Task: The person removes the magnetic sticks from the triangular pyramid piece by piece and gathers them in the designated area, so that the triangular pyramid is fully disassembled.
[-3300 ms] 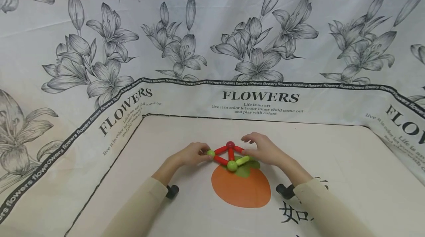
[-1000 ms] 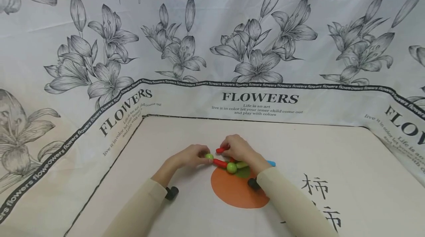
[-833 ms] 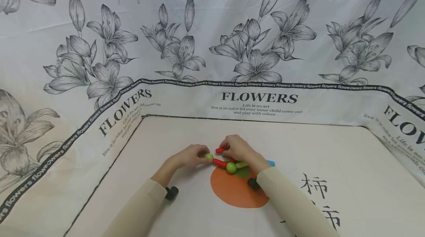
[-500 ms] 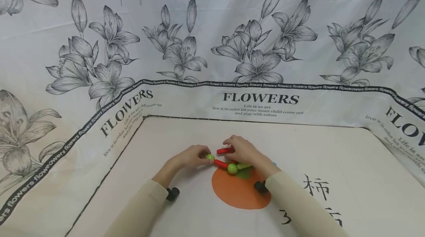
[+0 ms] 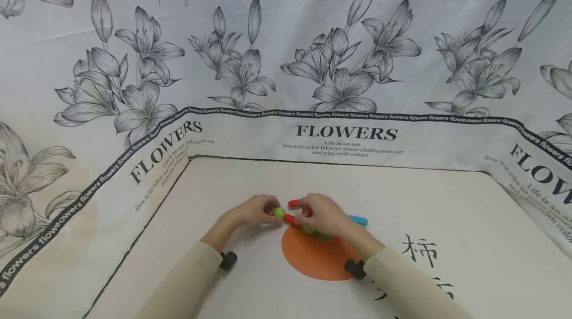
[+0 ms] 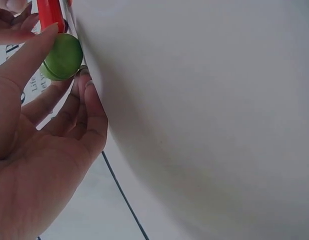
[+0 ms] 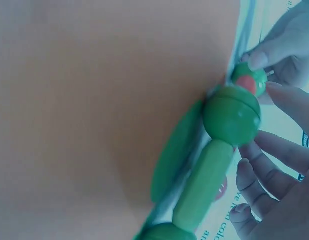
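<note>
In the head view my left hand [image 5: 253,211] pinches a green ball [image 5: 279,212] between thumb and fingers. A short red rod [image 5: 290,219] joins that ball to a second green ball [image 5: 308,229], mostly covered by my right hand [image 5: 325,215]. Behind the right fingers another red rod [image 5: 293,203] pokes out, its left end apart from the held ball. The right thumb lies by the near red rod; its fingers curve over the build, and their grip is hidden. In the right wrist view a light green rod [image 7: 204,185] extends from the second ball [image 7: 232,116].
A blue rod [image 5: 358,220] shows beyond the right wrist. The pale table cloth [image 5: 232,284] carries a printed orange fruit [image 5: 315,254] and black characters. A flower-printed curtain [image 5: 250,135] encloses the back and sides.
Since about three seconds ago the far red rod has come away from the left green ball. My right hand has shifted off that rod towards the near red rod. The left hand keeps its ball.
</note>
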`<act>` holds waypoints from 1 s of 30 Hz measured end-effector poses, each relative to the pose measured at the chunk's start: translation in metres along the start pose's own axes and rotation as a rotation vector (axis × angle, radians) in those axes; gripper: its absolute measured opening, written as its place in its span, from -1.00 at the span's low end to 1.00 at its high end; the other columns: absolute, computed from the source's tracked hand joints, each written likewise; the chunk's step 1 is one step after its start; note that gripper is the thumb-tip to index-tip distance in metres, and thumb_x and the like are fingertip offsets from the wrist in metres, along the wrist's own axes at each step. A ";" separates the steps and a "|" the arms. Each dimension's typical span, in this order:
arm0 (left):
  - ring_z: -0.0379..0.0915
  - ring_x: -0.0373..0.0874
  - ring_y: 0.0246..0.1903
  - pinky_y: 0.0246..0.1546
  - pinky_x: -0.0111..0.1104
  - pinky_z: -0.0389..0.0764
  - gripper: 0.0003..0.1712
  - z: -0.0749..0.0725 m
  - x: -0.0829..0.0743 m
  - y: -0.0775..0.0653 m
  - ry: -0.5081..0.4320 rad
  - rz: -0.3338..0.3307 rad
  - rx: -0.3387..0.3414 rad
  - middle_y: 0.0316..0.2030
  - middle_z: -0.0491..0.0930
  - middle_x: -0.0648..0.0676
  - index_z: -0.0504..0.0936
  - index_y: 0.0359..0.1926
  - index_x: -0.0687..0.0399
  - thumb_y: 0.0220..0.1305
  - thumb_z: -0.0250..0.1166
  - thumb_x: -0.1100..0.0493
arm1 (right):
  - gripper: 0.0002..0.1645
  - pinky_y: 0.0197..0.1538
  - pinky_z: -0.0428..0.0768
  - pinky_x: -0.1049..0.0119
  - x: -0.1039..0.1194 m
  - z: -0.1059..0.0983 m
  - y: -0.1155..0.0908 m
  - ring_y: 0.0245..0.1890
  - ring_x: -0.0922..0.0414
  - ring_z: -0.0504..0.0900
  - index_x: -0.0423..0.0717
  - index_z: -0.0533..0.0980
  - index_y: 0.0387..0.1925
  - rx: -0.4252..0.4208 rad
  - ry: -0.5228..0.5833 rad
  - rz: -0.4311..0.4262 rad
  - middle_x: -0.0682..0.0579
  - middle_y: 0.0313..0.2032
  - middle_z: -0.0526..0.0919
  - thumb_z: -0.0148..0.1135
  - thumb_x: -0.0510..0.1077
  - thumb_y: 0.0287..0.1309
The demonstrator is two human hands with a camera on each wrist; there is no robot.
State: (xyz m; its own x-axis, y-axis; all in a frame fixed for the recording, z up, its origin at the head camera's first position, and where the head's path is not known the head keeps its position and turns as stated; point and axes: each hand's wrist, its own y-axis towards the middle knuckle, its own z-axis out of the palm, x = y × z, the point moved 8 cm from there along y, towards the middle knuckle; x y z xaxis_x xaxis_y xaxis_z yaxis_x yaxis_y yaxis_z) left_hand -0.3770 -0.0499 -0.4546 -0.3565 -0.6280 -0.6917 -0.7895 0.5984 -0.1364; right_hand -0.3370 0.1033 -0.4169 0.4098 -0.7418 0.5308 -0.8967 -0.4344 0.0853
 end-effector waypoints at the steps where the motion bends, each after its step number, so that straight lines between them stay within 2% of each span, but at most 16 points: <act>1: 0.47 -0.13 -0.23 -0.22 -0.36 0.55 -0.66 0.000 0.000 0.000 -0.005 0.003 -0.001 -0.26 0.57 -0.01 0.63 0.00 0.11 0.26 0.48 0.13 | -0.55 -0.28 0.54 0.26 0.000 0.003 0.000 -0.32 0.14 0.51 -0.16 0.67 0.07 0.010 0.003 -0.001 0.09 -0.39 0.60 0.49 -0.07 0.19; 4: 0.46 -0.14 -0.24 -0.21 -0.37 0.54 -0.64 0.002 -0.001 0.001 -0.009 0.014 -0.002 -0.26 0.56 -0.01 0.64 0.02 0.12 0.25 0.49 0.14 | -0.54 -0.27 0.57 0.29 -0.003 0.010 0.001 -0.33 0.18 0.53 -0.16 0.69 0.05 0.030 -0.002 -0.002 0.11 -0.37 0.65 0.53 -0.05 0.14; 7: 0.47 -0.14 -0.24 -0.20 -0.36 0.54 -0.62 0.004 -0.001 0.002 -0.013 0.014 -0.001 -0.26 0.57 -0.01 0.65 0.05 0.11 0.24 0.50 0.14 | -0.66 -0.28 0.58 0.30 -0.003 0.015 0.002 -0.38 0.19 0.55 -0.13 0.73 -0.08 0.044 -0.013 -0.013 0.13 -0.41 0.67 0.53 -0.05 0.14; 11: 0.47 -0.13 -0.24 -0.20 -0.35 0.54 -0.63 0.005 -0.003 0.003 -0.021 0.010 0.000 -0.26 0.58 0.00 0.67 0.04 0.10 0.23 0.50 0.15 | -0.86 -0.43 0.50 0.33 -0.003 0.019 0.003 -0.55 0.19 0.50 0.00 0.74 -0.31 0.068 -0.031 -0.009 0.15 -0.62 0.54 0.51 -0.05 0.17; 14: 0.47 -0.13 -0.25 -0.21 -0.35 0.54 -0.65 0.005 -0.004 0.003 -0.020 0.012 0.000 -0.27 0.58 0.00 0.68 0.02 0.10 0.23 0.50 0.16 | -0.87 -0.48 0.45 0.36 -0.004 0.019 0.003 -0.63 0.21 0.45 0.05 0.71 -0.41 0.078 -0.055 0.009 0.17 -0.70 0.47 0.50 -0.04 0.18; 18: 0.48 -0.13 -0.26 -0.22 -0.35 0.55 -0.67 0.005 -0.005 0.003 -0.025 0.013 0.004 -0.27 0.59 0.00 0.68 0.00 0.10 0.23 0.50 0.17 | -0.88 -0.47 0.46 0.36 -0.004 0.019 0.003 -0.61 0.20 0.46 0.05 0.73 -0.41 0.080 -0.073 0.015 0.19 -0.69 0.50 0.51 -0.04 0.17; 25: 0.49 -0.12 -0.19 -0.12 -0.29 0.57 -0.69 -0.001 -0.001 0.004 -0.016 -0.007 -0.042 -0.21 0.60 0.00 0.65 0.01 0.05 0.28 0.46 0.15 | -0.86 -0.29 0.51 0.32 -0.002 0.014 -0.003 -0.39 0.19 0.48 0.00 0.75 -0.33 0.070 -0.130 -0.022 0.22 -0.50 0.57 0.56 -0.06 0.10; 30: 0.49 -0.12 -0.20 -0.13 -0.28 0.56 -0.67 -0.004 0.002 0.003 -0.011 -0.010 -0.054 -0.20 0.60 -0.01 0.65 0.02 0.04 0.25 0.48 0.15 | -0.86 -0.28 0.50 0.32 -0.001 0.012 -0.007 -0.37 0.20 0.47 0.00 0.76 -0.33 0.067 -0.127 -0.050 0.22 -0.45 0.58 0.56 -0.06 0.10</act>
State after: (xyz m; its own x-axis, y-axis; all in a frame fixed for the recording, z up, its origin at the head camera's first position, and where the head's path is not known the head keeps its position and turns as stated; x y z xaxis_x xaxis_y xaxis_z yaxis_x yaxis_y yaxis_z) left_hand -0.3823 -0.0512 -0.4541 -0.3433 -0.6278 -0.6986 -0.8188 0.5644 -0.1049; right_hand -0.3287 0.1009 -0.4280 0.4755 -0.7751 0.4161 -0.8631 -0.5025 0.0501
